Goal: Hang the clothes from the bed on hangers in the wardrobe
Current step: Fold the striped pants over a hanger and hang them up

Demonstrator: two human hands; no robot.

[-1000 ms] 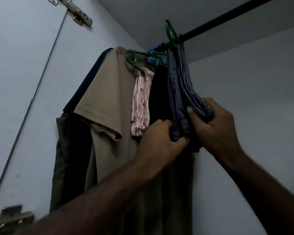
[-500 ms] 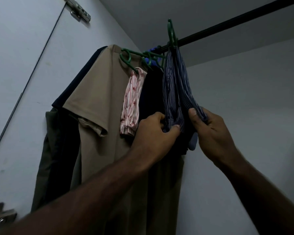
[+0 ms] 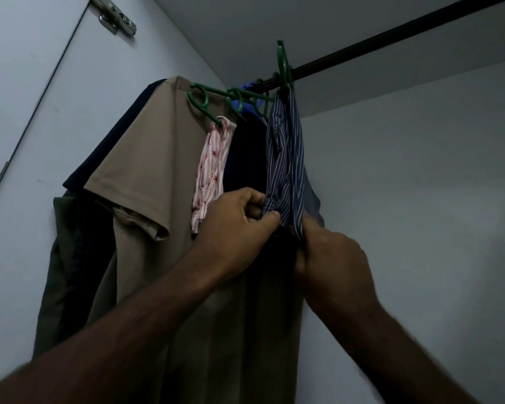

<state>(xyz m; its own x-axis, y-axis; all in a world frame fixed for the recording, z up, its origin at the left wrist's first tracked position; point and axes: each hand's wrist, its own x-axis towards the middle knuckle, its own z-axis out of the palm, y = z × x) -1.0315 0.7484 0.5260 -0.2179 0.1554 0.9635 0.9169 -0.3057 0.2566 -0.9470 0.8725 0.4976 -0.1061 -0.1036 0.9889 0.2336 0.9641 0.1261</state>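
Now the striped shirt [image 3: 283,170] hangs from a green hanger [image 3: 283,62] on the rail [image 3: 391,45]. The left hand [image 3: 239,220] and right hand [image 3: 333,263] pinch its lower folds with curled fingers. It looks like the straightening step; next, smooth it and let go.

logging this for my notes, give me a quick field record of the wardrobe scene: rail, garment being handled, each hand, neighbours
rail: dark rod, sloping up to the right in view
garment: blue striped garment on a green hanger hooked over the rod
left: left hand pinches its lower edge
right: right hand grips its lower edge
neighbours: pink striped garment and tan shirt, hanging to its left
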